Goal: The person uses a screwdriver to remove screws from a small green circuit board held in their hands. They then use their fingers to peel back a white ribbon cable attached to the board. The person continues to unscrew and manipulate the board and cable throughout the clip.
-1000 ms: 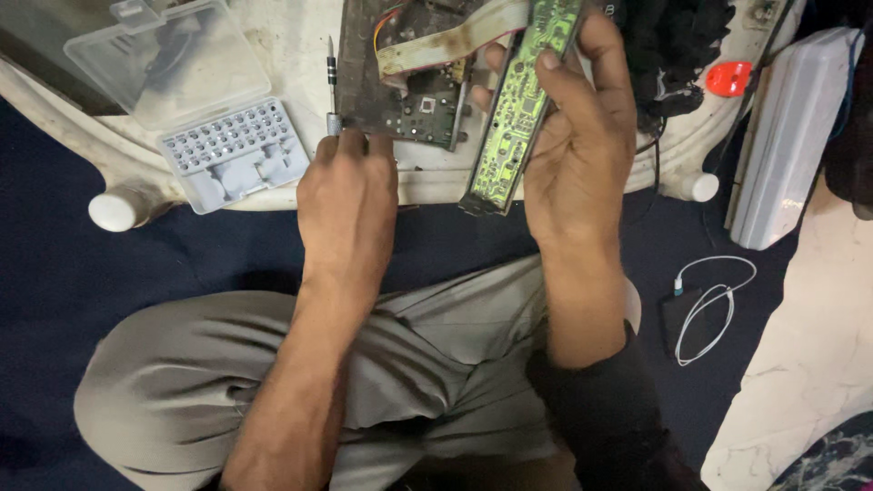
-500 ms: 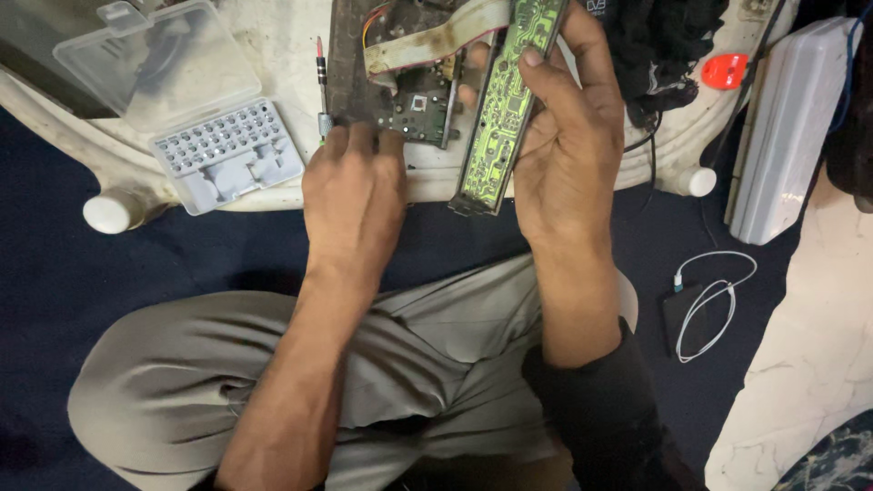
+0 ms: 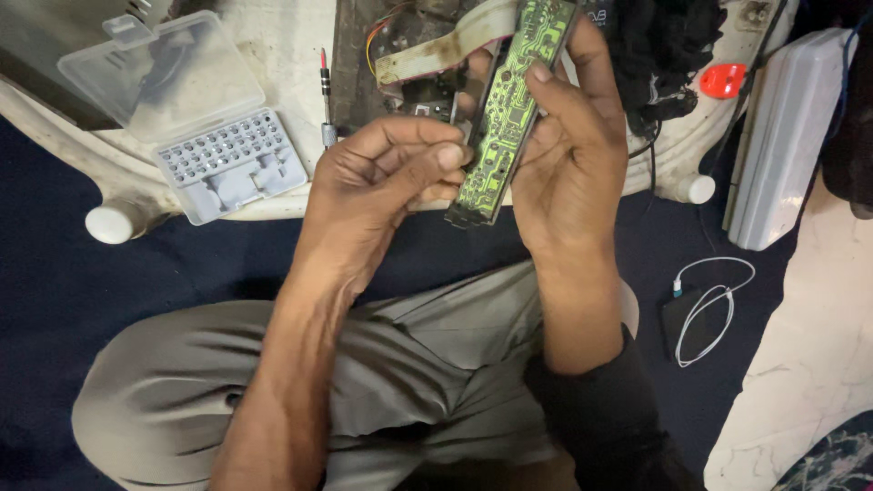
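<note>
The long green circuit board is the thing to keep your eye on, and everything else here sits around it. The right hand is wrapped round the board's right edge, thumb laid across the printed face and fingers behind, holding it up off the counter and tilted so the traces face the person looking down. The left hand comes in from the board's left side with its fingers curled and the thumb tip pressed against the board's lower left edge, pinching there as if to steady or pry it (what exactly sits under the thumb I cannot make out). Behind the board, lying on the counter, is a darker circuit board with a flat ribbon cable crossing it. Left of the green board lies a slim screwdriver, and further left an open clear bit case, within easy reach. Well right of the board stands a white box-like unit, and below that a coiled white cable on the dark floor. Compared with a second ago, the left hand has lifted off the darker board and turned onto the green one, which now sits a little lower and nearer the lap.
</note>
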